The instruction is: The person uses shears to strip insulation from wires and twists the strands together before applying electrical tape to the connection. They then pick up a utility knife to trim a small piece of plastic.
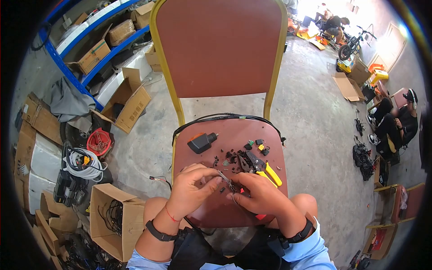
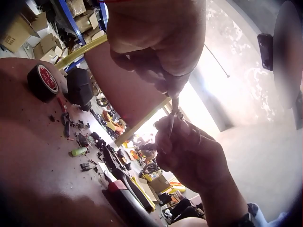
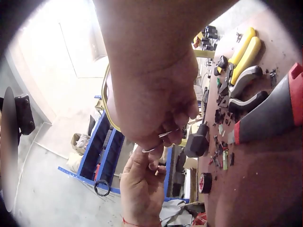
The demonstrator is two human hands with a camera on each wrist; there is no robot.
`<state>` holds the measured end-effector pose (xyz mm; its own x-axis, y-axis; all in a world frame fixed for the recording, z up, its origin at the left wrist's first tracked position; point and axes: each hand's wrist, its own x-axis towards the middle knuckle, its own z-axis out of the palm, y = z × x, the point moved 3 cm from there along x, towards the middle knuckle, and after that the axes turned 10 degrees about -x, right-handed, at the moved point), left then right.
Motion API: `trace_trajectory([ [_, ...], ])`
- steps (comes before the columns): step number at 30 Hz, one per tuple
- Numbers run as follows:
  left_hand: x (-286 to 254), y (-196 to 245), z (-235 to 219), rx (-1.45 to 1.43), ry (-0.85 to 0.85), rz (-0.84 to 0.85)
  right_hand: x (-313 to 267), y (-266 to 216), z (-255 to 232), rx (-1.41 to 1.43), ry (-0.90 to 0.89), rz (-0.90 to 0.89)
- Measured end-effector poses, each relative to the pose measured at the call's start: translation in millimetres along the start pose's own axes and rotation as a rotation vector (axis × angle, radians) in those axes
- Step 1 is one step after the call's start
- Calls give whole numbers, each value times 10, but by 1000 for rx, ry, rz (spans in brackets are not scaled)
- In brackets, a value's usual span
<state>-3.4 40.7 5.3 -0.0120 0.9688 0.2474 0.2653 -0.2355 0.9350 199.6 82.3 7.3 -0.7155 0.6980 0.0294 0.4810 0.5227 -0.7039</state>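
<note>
A thin grey wire (image 1: 224, 176) is sitting between the person's two hands, just above the middle of a red-brown chair seat (image 1: 204, 209). The left hand (image 1: 194, 182) is pinching it from one side, its grip narrow, thumb against fingers. The right hand (image 1: 258, 191) is pinching it close to the left fingertips, its grip also narrow. Just where the wire is ending is hidden by the fingers.

Around the hands, small black scraps (image 1: 231, 157) are lying scattered over the seat. Pliers with yellow handles (image 1: 272, 173) are resting beside the right hand, and pliers with grey and black handles (image 3: 247, 78) are lying next to them. A red and black knife (image 3: 272, 106) is lying nearby, its pale blade showing in the left wrist view. A black bottle-shaped thing (image 1: 201, 143) with a pointed tip is lying beyond the left hand, and a roll of black tape (image 2: 43, 82) is lying near it. A black cable (image 1: 220, 116) is running along the seat's back edge.

Farther out, an open cardboard box (image 1: 105, 216) is standing on the floor (image 1: 139, 148) to the left, below blue shelves (image 1: 101, 63), while another person (image 1: 396, 126) is sitting at the far right.
</note>
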Motion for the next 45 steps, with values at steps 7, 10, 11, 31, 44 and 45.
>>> trace_trajectory([
  [7,5,37,-5,-103,-4,-87,-2,-17,15,13,0,26],
  [10,6,56,-6,-126,0,-129,-5,-5,44,42,4,34],
  [11,5,55,-6,-133,4,-135,-3,-8,44,55,-12,50],
  [31,-10,11,-18,-146,-45,-181,6,-58,61,-28,13,10],
  [44,-15,-27,-25,-131,-46,-195,-3,-62,67,-108,29,-15],
  [45,-16,-29,-25,-130,-47,-195,-4,-66,64,-110,22,-10],
])
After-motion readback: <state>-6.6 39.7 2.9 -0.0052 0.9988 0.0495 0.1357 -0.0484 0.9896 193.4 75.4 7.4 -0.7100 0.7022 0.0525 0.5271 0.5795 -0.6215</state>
